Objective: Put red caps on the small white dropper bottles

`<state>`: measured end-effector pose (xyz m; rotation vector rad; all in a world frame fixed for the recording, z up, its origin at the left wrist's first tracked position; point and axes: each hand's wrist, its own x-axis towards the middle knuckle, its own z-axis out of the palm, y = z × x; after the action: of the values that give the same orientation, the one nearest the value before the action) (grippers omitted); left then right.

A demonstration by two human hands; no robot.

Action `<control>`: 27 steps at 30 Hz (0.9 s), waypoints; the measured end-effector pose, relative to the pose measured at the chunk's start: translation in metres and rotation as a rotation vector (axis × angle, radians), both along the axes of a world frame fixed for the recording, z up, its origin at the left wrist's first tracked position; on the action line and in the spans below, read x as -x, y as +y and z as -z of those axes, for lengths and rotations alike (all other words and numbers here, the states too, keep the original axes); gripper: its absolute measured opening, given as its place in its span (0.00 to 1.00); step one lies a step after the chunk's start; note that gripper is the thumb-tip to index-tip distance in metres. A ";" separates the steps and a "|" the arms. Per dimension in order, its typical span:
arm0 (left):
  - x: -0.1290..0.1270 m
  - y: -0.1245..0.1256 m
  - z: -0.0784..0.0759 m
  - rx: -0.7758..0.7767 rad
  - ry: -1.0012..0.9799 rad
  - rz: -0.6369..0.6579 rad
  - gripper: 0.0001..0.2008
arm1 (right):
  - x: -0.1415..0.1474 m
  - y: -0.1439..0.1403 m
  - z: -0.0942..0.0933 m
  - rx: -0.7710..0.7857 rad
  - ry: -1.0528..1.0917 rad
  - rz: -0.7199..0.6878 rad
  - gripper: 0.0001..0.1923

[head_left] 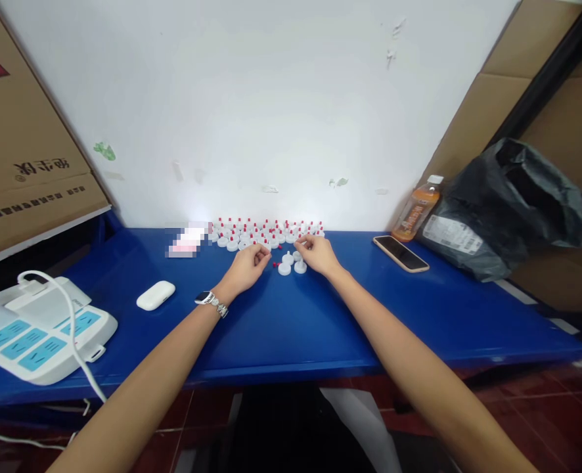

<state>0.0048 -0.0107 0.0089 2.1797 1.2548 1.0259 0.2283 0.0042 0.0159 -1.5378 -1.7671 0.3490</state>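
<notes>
Both my arms reach out over a blue table [291, 328]. My left hand [249, 264], with a watch on its wrist, has its fingers pinched together near some tiny red pieces [276, 264]. My right hand [317, 253] is curled over small white caps [291, 263] lying loose between the hands; whether either hand grips a piece is too small to tell. Behind them, against the white wall, lies a cluster of several white caps with red tips [266, 231].
A phone [400, 253], an orange drink bottle [416, 211] and a black plastic bag [505, 210] sit at the right. A white earbud case [156, 295] and a white device with blue keys and a cable [35, 332] lie at the left. Cardboard boxes [20, 131] flank the table.
</notes>
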 end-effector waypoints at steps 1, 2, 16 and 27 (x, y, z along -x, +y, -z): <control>0.000 0.000 0.001 -0.002 -0.004 -0.001 0.11 | -0.001 0.003 -0.003 -0.011 -0.012 0.021 0.11; 0.000 0.001 0.001 -0.001 -0.007 -0.001 0.11 | -0.002 0.006 -0.005 -0.024 -0.027 0.038 0.11; -0.002 -0.003 -0.004 -0.007 -0.033 -0.008 0.10 | -0.004 0.033 -0.013 -0.067 -0.245 0.102 0.07; -0.006 -0.014 -0.018 -0.101 -0.239 -0.078 0.14 | 0.022 -0.021 -0.025 -0.136 0.404 -0.306 0.14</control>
<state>0.0108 -0.0249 0.0272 2.0202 1.2080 1.3634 0.2059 -0.0166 0.0406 -1.0149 -1.6584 0.6288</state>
